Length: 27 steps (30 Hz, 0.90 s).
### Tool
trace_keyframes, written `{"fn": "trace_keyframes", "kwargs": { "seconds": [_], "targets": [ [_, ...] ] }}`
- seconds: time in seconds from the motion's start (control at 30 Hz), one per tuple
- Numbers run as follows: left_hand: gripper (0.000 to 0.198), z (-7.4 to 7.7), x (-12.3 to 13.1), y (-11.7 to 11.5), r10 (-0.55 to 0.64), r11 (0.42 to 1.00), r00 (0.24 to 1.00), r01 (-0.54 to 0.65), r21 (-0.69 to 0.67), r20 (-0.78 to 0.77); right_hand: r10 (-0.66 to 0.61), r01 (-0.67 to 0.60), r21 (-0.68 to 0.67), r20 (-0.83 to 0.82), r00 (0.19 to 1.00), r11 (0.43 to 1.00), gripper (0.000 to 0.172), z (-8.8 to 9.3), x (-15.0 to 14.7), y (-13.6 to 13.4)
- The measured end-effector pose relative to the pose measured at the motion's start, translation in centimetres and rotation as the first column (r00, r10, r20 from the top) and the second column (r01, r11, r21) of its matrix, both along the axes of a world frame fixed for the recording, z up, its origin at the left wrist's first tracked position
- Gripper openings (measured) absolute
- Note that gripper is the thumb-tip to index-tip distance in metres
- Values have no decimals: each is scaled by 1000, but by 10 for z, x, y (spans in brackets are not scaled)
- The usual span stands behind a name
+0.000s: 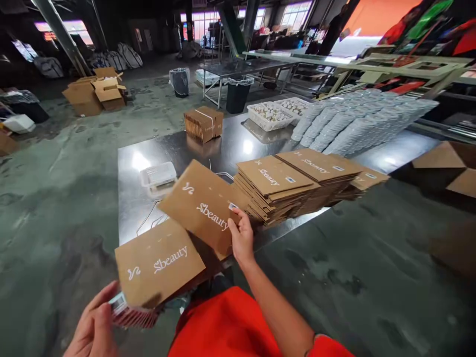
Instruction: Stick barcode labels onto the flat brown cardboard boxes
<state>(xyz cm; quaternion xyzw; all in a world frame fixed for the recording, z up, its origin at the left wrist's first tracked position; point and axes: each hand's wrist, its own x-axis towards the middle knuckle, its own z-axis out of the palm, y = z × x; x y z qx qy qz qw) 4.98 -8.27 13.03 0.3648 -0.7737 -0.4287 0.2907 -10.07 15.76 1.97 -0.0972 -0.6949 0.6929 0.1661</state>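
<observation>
Left hand (94,327) grips the lower edge of a flat kraft carton (158,263), brown with white "Sbeauty" lettering. Right hand (241,235) pinches a matching carton (201,210) near its barcode label. Both cartons are held just beside a flattened-carton stack (273,186) on the steel tabletop (148,208).

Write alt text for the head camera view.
The left hand holds a flat kraft paper bag printed Sbeauty, and the right hand holds another kraft paper bag. Behind them, stacked bags lie on a steel table in a warehouse.
</observation>
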Motion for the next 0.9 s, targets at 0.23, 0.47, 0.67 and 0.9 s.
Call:
{"fn": "trace_keyframes", "kwargs": {
  "seconds": [0.23,0.47,0.67,0.9],
  "targets": [
    [33,-40,0,8,-419,905,908,416,89,25,-214,94,326,357,909,941,47,-121,20,31],
    [31,-38,-4,30,-498,859,867,497,122,-26,-201,-213,586,560,803,782,40,-88,25,40],
    [29,-30,-16,49,-507,855,854,516,59,-119,667,-667,-64,167,726,742,38,30,52,-31],
    [25,-37,-10,44,-496,810,842,537,234,-213,823,-799,-195,124,555,569,15,83,76,-74]
  ]
}}
